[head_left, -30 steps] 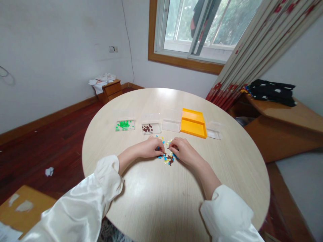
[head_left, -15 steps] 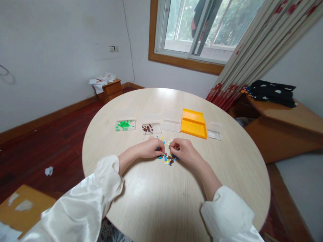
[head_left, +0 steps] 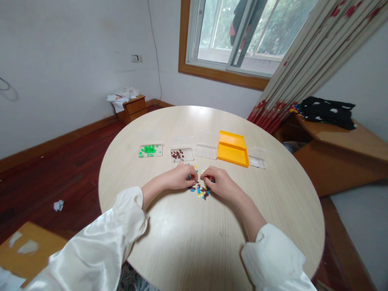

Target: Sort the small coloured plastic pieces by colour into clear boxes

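Observation:
A loose pile of small building bricks point(head_left: 199, 191) in blue, yellow, white and brown lies on the round table between my hands. My left hand point(head_left: 182, 176) rests at the pile's left side, fingers curled in and thumb close to the fingertips. From the right, my right hand point(head_left: 218, 180) reaches over the pile with thumb and forefinger brought together. Whatever either set of fingers pinches is too small or hidden to make out. Some blue bricks show under both hands. Brown bricks point(head_left: 205, 195) lie at the pile's near edge.
Beyond my hands stand a clear box of green bricks point(head_left: 149, 150), a clear box with brown bricks point(head_left: 177, 154), a clear box point(head_left: 206, 151), an open orange case point(head_left: 233, 155) and another small clear box point(head_left: 257, 161). They rest on the pale round table point(head_left: 194, 242).
My right hand's fingertips have shifted slightly left and up over the pile. My left hand has moved very little, and the boxes stay put.

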`<action>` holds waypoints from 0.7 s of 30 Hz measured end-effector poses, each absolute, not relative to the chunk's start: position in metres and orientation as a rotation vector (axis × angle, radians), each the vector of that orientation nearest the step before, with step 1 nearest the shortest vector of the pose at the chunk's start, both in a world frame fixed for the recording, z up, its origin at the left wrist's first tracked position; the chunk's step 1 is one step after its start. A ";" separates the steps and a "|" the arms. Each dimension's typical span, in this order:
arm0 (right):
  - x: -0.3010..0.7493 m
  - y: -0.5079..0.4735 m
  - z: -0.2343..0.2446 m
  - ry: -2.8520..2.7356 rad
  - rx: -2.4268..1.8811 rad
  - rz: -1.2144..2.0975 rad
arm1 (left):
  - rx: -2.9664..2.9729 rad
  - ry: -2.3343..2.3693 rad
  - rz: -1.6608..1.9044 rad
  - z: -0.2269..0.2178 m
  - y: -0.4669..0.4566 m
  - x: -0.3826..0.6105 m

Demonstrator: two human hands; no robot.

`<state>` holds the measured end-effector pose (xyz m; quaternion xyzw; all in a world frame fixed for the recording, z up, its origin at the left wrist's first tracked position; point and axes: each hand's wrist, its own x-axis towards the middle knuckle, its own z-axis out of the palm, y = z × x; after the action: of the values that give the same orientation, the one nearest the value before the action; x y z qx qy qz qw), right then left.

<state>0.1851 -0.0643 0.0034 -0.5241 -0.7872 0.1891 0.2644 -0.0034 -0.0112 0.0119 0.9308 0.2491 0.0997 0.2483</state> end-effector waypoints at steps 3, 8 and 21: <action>0.185 -0.065 0.003 -2.122 -1.419 0.530 | 2.530 0.648 0.263 0.013 -0.012 -0.004; 0.182 -0.068 0.008 -2.137 -1.390 0.628 | 2.544 0.651 0.259 0.012 -0.011 -0.004; 0.181 -0.071 0.010 -2.195 -1.381 0.711 | 2.409 0.737 0.388 0.012 -0.010 -0.003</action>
<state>0.1815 -0.0714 0.0098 -0.5006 -0.7954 0.2576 0.2245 -0.0025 -0.0097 0.0123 0.9038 0.2767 0.1455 0.2922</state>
